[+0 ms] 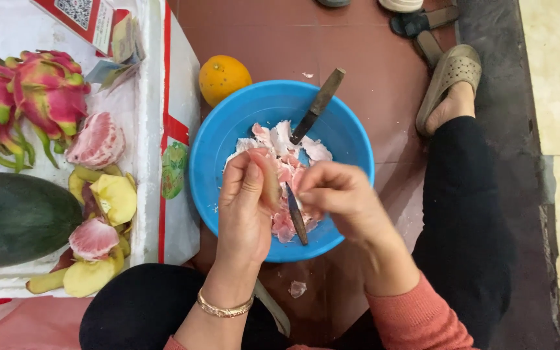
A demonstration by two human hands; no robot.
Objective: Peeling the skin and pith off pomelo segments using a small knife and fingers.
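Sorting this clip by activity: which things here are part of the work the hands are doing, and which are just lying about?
In use:
left hand holding a pink pomelo segment
right hand
blue bowl of peelings
knife resting in it

Lying about:
orange
dragon fruits
watermelon
peeled pomelo pieces
yellow rind

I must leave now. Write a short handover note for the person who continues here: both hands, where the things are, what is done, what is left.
Left hand: holds a pink pomelo segment over the blue bowl.
Right hand: pinches at the same segment, pulling its skin.
Bowl: holds white and pink peelings and two knives, one partly under the hands.
Done: two peeled pomelo pieces lie with yellow rind on the white box, by dragon fruit and a watermelon.
Left: this segment; an orange is untouched.
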